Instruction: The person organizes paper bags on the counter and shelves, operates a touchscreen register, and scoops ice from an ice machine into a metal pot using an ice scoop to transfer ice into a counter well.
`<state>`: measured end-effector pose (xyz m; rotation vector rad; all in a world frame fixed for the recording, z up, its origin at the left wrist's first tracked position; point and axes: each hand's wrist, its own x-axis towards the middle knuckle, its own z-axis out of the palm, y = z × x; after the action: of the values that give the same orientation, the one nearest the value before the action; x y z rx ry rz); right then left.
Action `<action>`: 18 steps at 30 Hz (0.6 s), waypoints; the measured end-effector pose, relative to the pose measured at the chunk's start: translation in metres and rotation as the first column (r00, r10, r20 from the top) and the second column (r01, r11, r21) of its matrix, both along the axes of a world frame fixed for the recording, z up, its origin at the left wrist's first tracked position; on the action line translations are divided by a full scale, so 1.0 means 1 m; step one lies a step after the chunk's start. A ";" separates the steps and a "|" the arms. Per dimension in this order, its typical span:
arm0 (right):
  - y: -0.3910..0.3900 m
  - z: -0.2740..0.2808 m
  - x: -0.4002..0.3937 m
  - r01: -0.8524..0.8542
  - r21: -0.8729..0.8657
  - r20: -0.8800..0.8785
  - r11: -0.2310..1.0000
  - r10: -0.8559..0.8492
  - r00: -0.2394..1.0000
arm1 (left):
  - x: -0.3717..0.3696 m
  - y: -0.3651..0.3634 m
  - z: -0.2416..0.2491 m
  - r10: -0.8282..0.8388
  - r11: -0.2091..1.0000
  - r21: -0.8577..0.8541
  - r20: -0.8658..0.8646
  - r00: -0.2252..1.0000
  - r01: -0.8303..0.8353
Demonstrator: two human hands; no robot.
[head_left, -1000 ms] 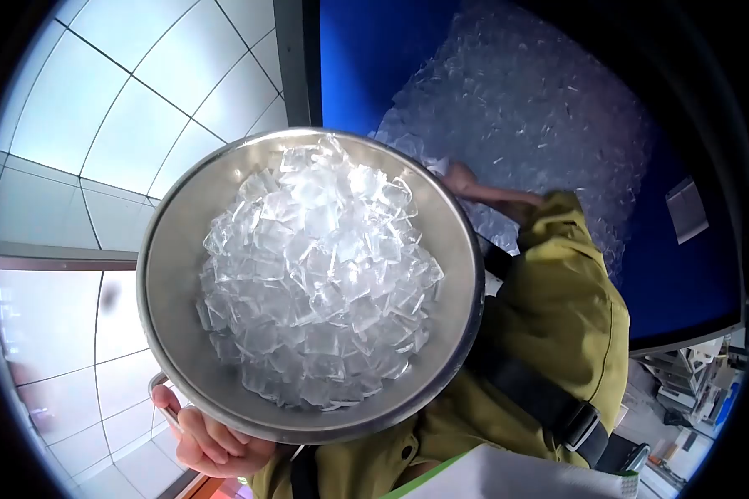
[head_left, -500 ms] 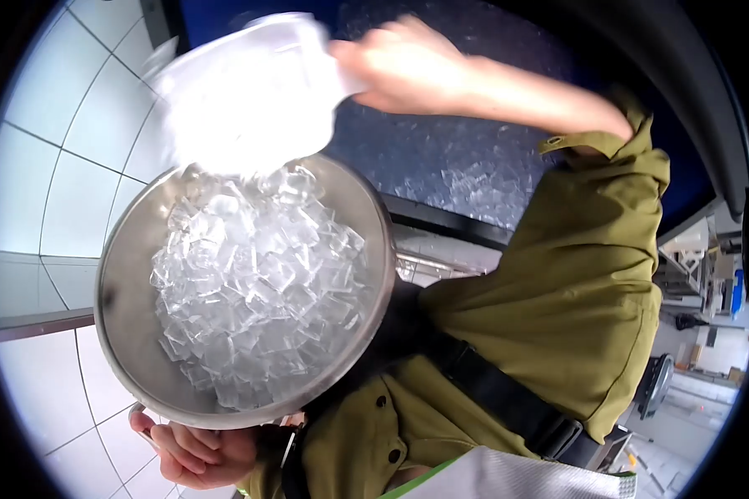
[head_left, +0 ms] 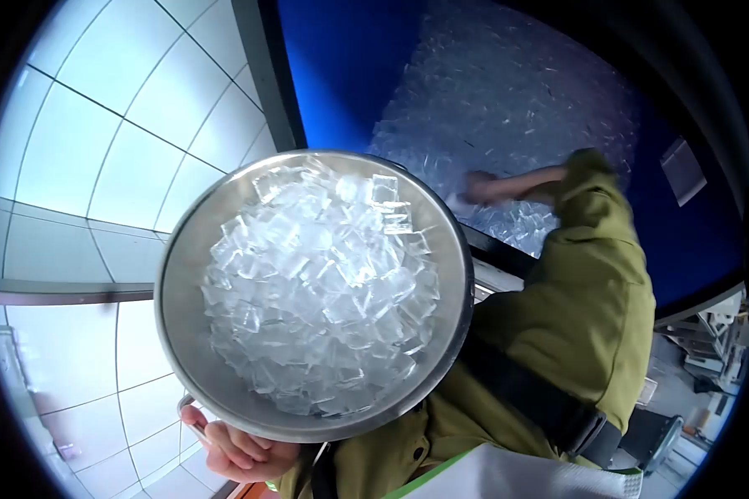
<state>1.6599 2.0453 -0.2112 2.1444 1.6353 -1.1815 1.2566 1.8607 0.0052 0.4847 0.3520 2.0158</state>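
Note:
A round metal bucket (head_left: 171, 312) heaped with clear, square-cut ice cubes (head_left: 324, 291) fills the middle of the view. At its lower rim my left hand (head_left: 245, 449) has its fingers curled round the bucket's metal handle (head_left: 185, 405). My right hand (head_left: 484, 188), blurred, reaches down into the blue ice bin (head_left: 333, 75), close to the loose ice (head_left: 516, 224) there. It is closed on the white ice scoop (head_left: 458, 204), of which only a small piece shows beyond the bucket's rim; the bucket hides the rest.
The bin's dark front edge (head_left: 508, 258) runs behind the bucket. White wall tiles (head_left: 91, 158) with a ledge (head_left: 66, 293) are on the left. A pale rectangular patch (head_left: 683, 171) shows on the bin's right side. A black round-topped object (head_left: 653, 441) stands at lower right.
The scoop has left its place above the bucket, and my right hand has moved down and right into the bin. More ice is heaped in the bucket, which appears further right in view.

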 end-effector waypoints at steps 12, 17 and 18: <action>0.009 -0.091 0.001 0.046 0.613 -0.086 0.789 0.009 0.996 | 0.001 0.000 -0.001 -0.032 0.999 0.015 -0.062 0.998 0.033; 0.004 0.084 0.004 -0.068 0.732 -0.105 0.677 0.212 0.972 | -0.013 -0.004 -0.008 -0.004 1.000 0.001 -0.056 0.998 0.004; -0.001 0.129 -0.006 -0.124 0.680 -0.043 0.723 0.208 0.977 | -0.015 -0.005 -0.008 0.000 1.000 -0.019 -0.089 0.996 -0.002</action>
<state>1.6543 2.0446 -0.0824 2.2368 2.5634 -0.7179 1.2416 1.8554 -0.0031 0.5639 0.4252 1.9943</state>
